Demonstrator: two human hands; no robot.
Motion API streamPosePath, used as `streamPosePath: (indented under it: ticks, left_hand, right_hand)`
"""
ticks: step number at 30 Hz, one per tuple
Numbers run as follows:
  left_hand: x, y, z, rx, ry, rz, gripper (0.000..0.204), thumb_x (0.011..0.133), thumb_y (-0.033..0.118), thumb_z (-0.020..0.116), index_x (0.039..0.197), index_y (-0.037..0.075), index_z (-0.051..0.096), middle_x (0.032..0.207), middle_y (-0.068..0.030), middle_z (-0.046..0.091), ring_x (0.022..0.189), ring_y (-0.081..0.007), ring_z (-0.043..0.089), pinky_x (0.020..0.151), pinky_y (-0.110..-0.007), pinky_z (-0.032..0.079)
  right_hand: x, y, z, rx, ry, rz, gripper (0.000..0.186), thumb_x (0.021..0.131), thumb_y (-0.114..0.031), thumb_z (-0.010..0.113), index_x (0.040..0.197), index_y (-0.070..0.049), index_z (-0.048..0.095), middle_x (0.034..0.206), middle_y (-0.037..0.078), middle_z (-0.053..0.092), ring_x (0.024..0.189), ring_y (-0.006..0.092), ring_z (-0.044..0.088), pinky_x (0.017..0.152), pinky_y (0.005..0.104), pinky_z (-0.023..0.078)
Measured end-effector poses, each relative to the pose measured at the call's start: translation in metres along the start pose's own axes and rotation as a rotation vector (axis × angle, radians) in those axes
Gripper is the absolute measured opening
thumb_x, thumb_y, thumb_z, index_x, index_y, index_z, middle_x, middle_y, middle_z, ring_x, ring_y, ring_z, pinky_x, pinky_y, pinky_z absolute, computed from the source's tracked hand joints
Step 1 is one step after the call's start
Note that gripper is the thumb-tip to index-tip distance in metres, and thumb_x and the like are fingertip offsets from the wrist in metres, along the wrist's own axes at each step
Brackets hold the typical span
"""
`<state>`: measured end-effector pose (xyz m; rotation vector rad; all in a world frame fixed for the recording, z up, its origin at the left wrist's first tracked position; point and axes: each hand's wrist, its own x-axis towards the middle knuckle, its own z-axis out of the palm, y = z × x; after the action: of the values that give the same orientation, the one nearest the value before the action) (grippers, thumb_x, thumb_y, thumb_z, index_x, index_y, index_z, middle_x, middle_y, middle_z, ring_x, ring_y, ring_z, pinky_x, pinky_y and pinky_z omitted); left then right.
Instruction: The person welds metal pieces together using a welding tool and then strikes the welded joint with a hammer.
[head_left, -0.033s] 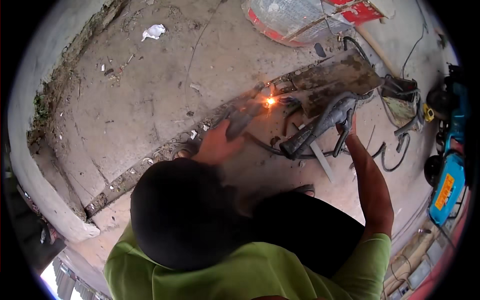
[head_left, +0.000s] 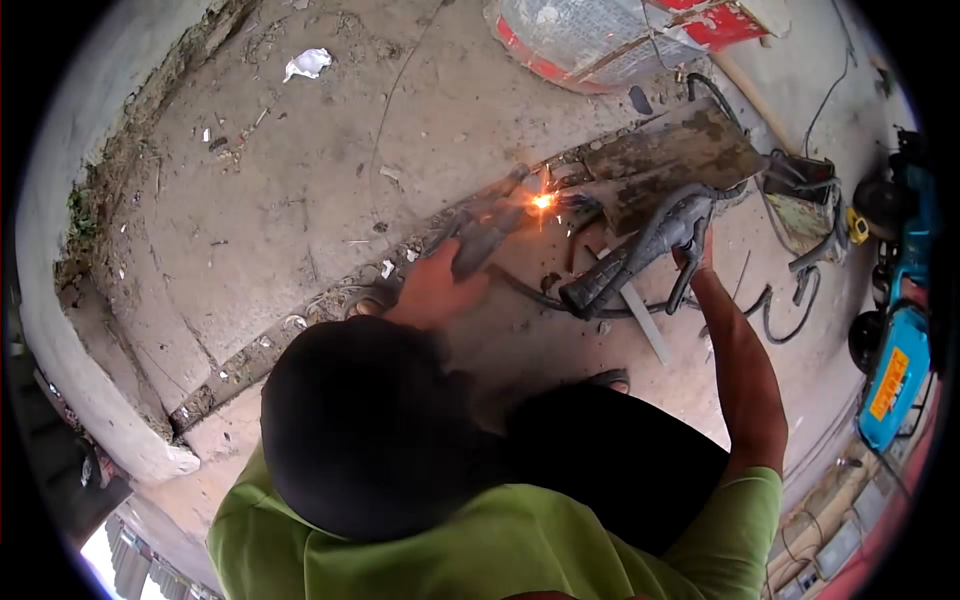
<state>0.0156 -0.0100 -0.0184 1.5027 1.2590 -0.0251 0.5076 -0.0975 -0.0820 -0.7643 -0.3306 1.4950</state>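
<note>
Brown plate near sparks, blue machine beyond

1. Take the plate as your landmark; behind it, slightly left, you have the sack.
2. Before it is your right hand with the tool, which overlaps the plate's near edge in your view.
3. Just off its left end is the spark; farther left and nearer you, your left hand.
4. Before it, partly behind the tool, lies the strip.
5. Just right of it sits the container; farther right and nearer you, the machine.
6. Well left and behind it, the scrap lies on the floor.
</note>
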Motion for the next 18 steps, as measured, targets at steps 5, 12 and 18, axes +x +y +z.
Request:
streamPosePath:
  ticks: [5,12,18]
  left_hand:
    - [-0.0003,0.0042,-0.0022,-0.005,0.014,0.041,0.067,0.086,0.048,0.077,0.132,0.003,0.058,0.109,-0.0277,0.072,0.104,-0.0454,0.071,0.090,-0.050,0.056]
    - [-0.0004,0.0047,-0.0016,0.020,0.010,0.031,0.062,0.086,0.046,0.077,0.128,0.004,0.060,0.104,-0.0269,0.072,0.099,-0.0465,0.071,0.087,-0.051,0.055]
    - [-0.0001,-0.0007,0.0007,0.044,0.026,0.067,0.059,0.086,0.045,0.078,0.125,0.005,0.059,0.104,-0.0263,0.072,0.099,-0.0474,0.069,0.086,-0.051,0.054]
  right_hand:
    - [-0.0016,-0.0015,-0.0081,-0.325,0.148,-0.023,0.034,0.110,-0.037,0.048,0.126,-0.010,0.061,0.116,0.007,0.069,0.108,0.0228,0.067,0.099,0.0397,0.056]
    - [0.0001,0.0019,-0.0093,-0.076,0.180,-0.002,0.033,0.108,-0.035,0.055,0.127,-0.010,0.063,0.120,0.006,0.071,0.111,0.0222,0.068,0.102,0.0379,0.057]
    - [-0.0020,0.0003,-0.0120,-0.092,0.164,0.021,0.030,0.111,-0.034,0.048,0.125,-0.011,0.060,0.117,0.006,0.068,0.109,0.0213,0.066,0.099,0.0366,0.055]
